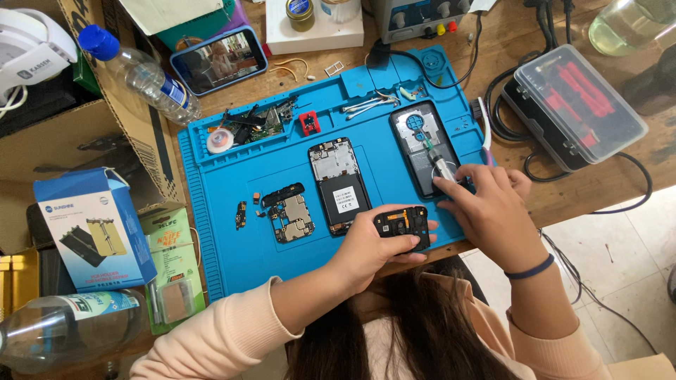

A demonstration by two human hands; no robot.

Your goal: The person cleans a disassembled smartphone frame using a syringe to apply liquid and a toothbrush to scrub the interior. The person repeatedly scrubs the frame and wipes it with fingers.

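Observation:
My left hand [366, 250] grips a small black phone part [403, 224] with orange contacts, held over the near edge of the blue work mat [218, 232]. My right hand [489, 207] holds a slim silver tool [438, 160], its tip down in an opened black phone back shell [426, 144] on the mat's right side. A stripped phone frame [339, 184] lies in the middle of the mat, a circuit board [289, 217] to its left.
Small screws, tweezers and a tape roll [220, 141] lie at the mat's back. A clear tool case [579, 105] and black cables sit right. A phone [218, 62], plastic bottle [141, 74], blue box [95, 229] and cardboard box crowd the left.

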